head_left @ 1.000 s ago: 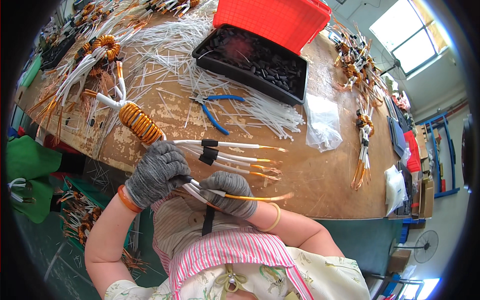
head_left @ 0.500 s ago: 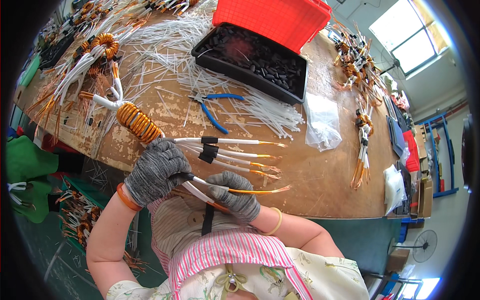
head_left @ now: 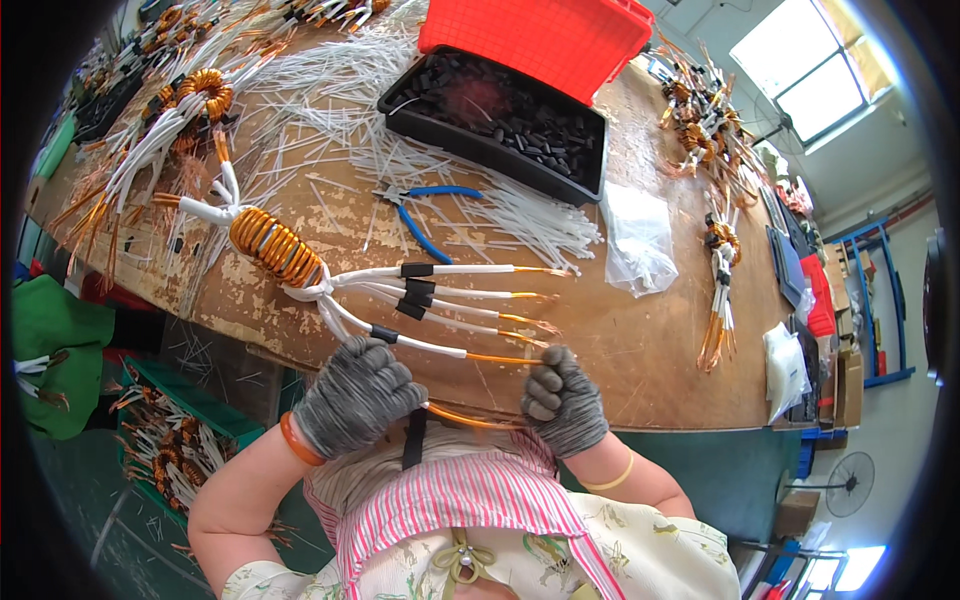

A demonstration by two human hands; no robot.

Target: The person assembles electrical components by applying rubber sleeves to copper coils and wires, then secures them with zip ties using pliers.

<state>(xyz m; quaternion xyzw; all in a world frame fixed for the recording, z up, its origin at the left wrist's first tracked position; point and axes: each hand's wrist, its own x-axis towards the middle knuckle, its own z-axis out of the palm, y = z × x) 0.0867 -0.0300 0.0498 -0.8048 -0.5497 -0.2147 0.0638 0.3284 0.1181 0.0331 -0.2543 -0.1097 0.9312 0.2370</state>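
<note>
A toroidal coil (head_left: 277,246) of copper wire lies at the table's near left, its white-sleeved leads fanned to the right. Three upper leads carry short black tubes (head_left: 417,292) and end in frayed copper. Another black tube (head_left: 383,334) sits on the fourth lead (head_left: 430,347). My left hand (head_left: 362,397), in a grey knit glove, is closed round the lowest lead, whose bare copper end (head_left: 468,417) sticks out rightward, slightly blurred. My right hand (head_left: 566,402), gloved alike, has its fingers curled at the fourth lead's copper tip; what they hold is hidden.
Behind the leads lie blue-handled cutters (head_left: 420,225) and many white cable ties (head_left: 540,225). A black bin (head_left: 500,125) of small black tubes has a red crate (head_left: 540,40) behind it. A plastic bag (head_left: 638,240) and more coils (head_left: 722,250) are on the right. A green crate (head_left: 190,400) stands lower left.
My left hand has left the fourth lead's black tube and moved right and down onto the lowest lead. My right hand has moved right, to that fourth lead's tip.
</note>
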